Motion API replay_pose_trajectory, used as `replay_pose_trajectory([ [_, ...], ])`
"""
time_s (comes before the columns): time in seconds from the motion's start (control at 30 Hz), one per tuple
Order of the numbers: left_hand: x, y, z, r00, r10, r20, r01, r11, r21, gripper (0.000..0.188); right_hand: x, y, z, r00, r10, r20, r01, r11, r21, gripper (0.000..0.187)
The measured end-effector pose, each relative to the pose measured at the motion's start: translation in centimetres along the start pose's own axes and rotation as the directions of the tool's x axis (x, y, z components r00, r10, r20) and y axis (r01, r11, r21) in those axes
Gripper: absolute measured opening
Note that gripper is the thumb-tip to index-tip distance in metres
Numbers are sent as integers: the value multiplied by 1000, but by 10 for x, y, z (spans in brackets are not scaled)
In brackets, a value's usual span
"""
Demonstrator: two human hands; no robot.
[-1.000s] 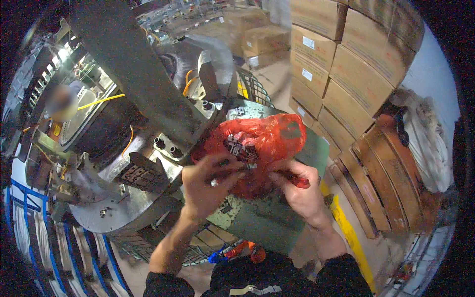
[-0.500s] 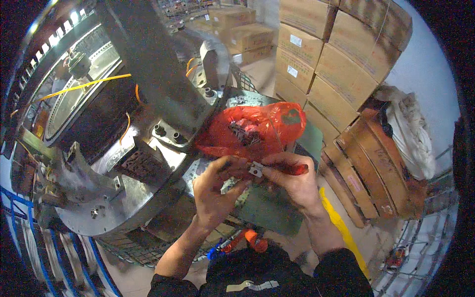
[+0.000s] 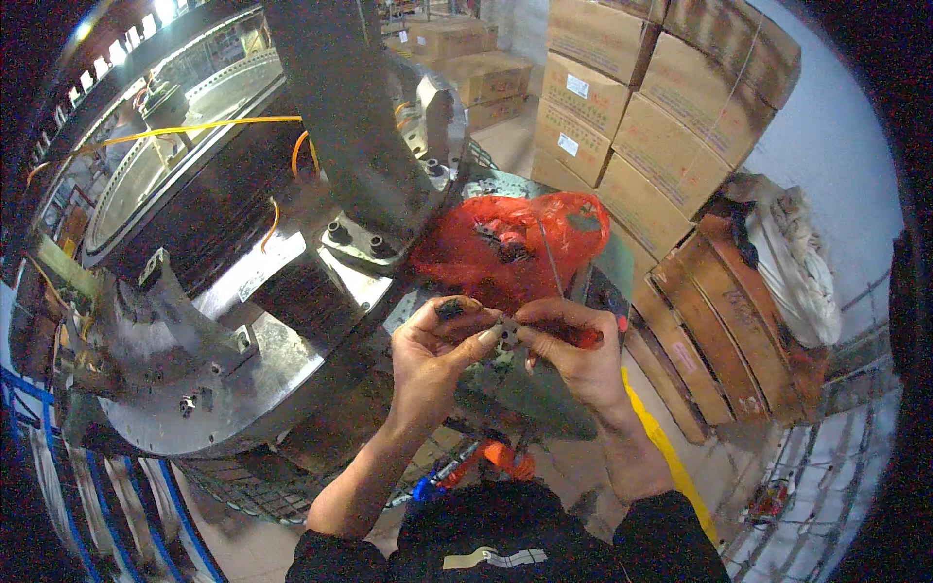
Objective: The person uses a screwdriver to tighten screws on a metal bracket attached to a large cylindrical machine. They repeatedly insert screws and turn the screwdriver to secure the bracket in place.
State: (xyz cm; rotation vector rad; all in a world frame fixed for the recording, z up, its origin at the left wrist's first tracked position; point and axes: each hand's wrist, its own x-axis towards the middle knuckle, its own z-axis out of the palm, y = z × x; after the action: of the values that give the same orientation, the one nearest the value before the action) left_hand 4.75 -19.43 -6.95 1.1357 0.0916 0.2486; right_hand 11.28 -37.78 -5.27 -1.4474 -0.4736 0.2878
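Between both hands, over the green table, is a small metal block (image 3: 508, 336) with holes in it. My left hand (image 3: 428, 340) pinches its left side between thumb and forefinger, and a dark piece (image 3: 450, 309) shows among the curled fingers. From the other side my right hand (image 3: 580, 352) grips the block with its fingertips. A red handle (image 3: 588, 337) lies in the right palm, and a thin rod (image 3: 551, 255) sticks up beyond that hand; together they look like a screwdriver. Just past the hands, a red plastic bag (image 3: 476, 262) lies open with dark small parts inside.
A large round metal machine base (image 3: 185, 408) with a thick dark column (image 3: 335, 107) stands at the left. The green table (image 3: 544, 413) holds the bag. Stacked cardboard boxes (image 3: 661, 146) are at the back right. An orange-and-blue tool (image 3: 505, 460) hangs below the table.
The view has shifted slightly, so the machine sits farther right. My left thumb has come up onto the block, which appears turned between the fingers. The right hand keeps its grip.
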Motion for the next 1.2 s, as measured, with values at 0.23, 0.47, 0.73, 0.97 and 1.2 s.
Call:
replay_pose_trajectory([
  [0.23,-5,1,-7,1000,-17,8,18,996,-91,27,-4,6,6,998,6,-67,-8,999,-41,15],
  [0.47,-10,2,-13,997,-80,6,80,992,-99,26,-12,7,13,987,-8,-158,7,1000,-8,11],
  [0.73,-14,-1,-21,998,-55,23,58,989,-139,24,-16,13,14,989,-76,-128,74,997,-24,11],
  [0.97,-11,12,-13,1000,-18,5,18,995,-97,24,-19,13,11,990,-66,-125,60,997,-54,10],
  [1.2,96,42,10,931,358,74,-364,893,265,24,-22,12,-14,980,-126,-157,107,987,-123,15],
])
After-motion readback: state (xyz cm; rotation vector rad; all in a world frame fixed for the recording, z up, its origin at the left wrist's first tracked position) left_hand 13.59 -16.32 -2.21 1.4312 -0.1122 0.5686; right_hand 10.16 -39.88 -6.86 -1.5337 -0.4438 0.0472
